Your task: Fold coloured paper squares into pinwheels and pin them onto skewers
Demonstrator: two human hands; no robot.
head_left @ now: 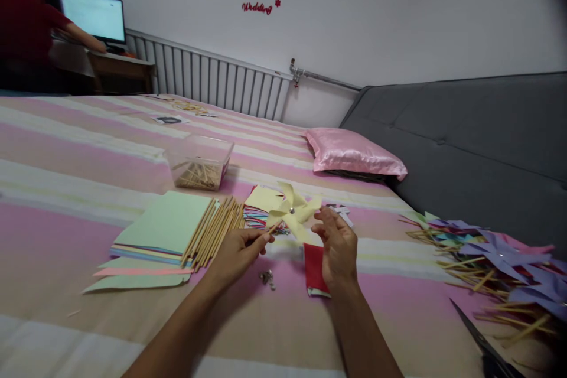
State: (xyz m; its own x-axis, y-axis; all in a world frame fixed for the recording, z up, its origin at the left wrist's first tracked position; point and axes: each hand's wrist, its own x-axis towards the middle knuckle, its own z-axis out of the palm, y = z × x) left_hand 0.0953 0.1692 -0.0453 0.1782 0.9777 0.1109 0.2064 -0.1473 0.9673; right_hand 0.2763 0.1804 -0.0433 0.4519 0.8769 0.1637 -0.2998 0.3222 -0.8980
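Observation:
A pale yellow paper pinwheel with a shiny pin at its centre stands up in front of me. My left hand is closed on its thin wooden stick, just below the blades. At the pinwheel's right side is my right hand, its fingers curled but apart, the fingertips at the edge of a blade. Whether they touch the blade I cannot tell. Small metal fasteners lie on the sheet between my forearms. A red paper piece lies partly behind my right wrist.
Left are stacked coloured paper sheets and a row of wooden sticks. Behind stands a clear plastic box. Cut paper squares lie behind the pinwheel. Finished pinwheels and scissors are right. A person sits far left.

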